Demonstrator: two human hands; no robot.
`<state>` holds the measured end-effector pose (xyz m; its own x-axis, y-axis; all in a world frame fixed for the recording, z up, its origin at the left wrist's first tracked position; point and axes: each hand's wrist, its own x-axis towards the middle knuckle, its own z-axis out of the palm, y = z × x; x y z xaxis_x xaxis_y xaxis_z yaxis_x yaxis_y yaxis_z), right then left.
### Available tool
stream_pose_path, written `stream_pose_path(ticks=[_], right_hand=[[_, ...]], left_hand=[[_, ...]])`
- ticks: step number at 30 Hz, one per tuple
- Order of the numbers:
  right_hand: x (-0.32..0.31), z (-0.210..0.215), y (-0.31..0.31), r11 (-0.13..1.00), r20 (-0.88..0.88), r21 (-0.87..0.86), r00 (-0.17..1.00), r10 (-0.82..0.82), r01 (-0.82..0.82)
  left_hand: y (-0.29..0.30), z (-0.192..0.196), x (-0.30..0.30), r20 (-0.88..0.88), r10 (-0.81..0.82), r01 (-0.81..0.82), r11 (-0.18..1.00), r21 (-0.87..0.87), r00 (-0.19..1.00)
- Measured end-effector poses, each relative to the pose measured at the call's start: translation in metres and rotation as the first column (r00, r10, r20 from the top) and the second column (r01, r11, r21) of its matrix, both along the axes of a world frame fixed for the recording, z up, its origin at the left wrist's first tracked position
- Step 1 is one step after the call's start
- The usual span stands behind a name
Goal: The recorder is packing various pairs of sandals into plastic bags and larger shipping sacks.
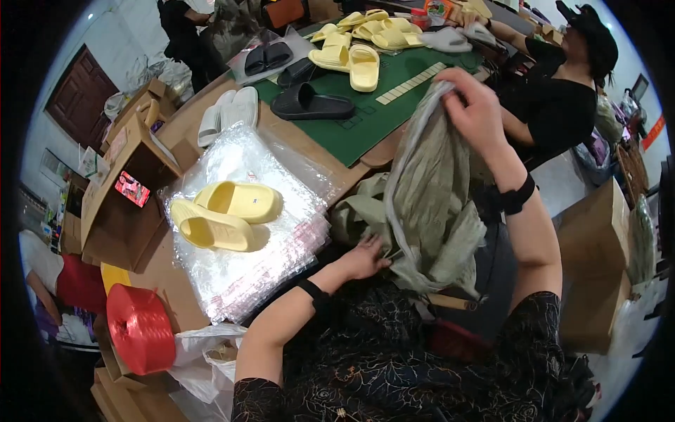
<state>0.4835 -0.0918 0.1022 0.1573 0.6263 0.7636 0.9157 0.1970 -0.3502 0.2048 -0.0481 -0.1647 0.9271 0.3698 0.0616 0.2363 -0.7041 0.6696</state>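
Note:
My right hand [477, 112] is raised and pinches the pale rolled rim of an olive-green woven sack [429, 176], which hangs down in loose folds in front of me. Lower down, my left hand [364, 259] is at the sack's near left edge, its fingers closing on the cloth; part of the grip is hidden in the folds. Left of the sack, a pair of yellow slide sandals [232, 209] lies on a stack of clear plastic bags [211, 274], one slipper resting partly on the other.
Black slides [313, 104], grey slides [232, 112] and several yellow slides [364, 68] lie across the table with its green mat [365, 133]. A cardboard box [126, 225] and a red twine roll [140, 329] stand left. A co-worker [562, 105] works at right; cartons [590, 260] stand behind.

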Motion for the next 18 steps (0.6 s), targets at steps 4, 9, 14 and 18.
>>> stream_pose_path(ticks=[4, 9, 14, 18], right_hand=[[-0.031, -0.006, -0.003, 0.978, 0.061, -0.203, 0.997, 0.056, -0.043], [-0.043, -0.026, 0.012, 0.916, 0.001, -0.4, 0.999, 0.04, -0.036], [-0.074, -0.019, 0.032, 0.883, 0.184, -0.47, 0.979, 0.089, 0.008], [-0.081, -0.006, -0.002, 0.788, 0.372, -0.61, 0.908, 0.192, 0.084]], left_hand=[[0.009, 0.091, -0.009, -0.608, -0.274, 0.246, 0.96, -0.132, 0.745], [0.015, 0.175, -0.011, 0.052, 0.301, -0.28, 0.927, -0.249, 0.952], [0.011, 0.159, 0.015, 0.365, 0.289, -0.163, 0.927, -0.337, 0.885], [0.012, 0.147, 0.028, 0.339, 0.356, -0.127, 0.829, -0.545, 0.871]])
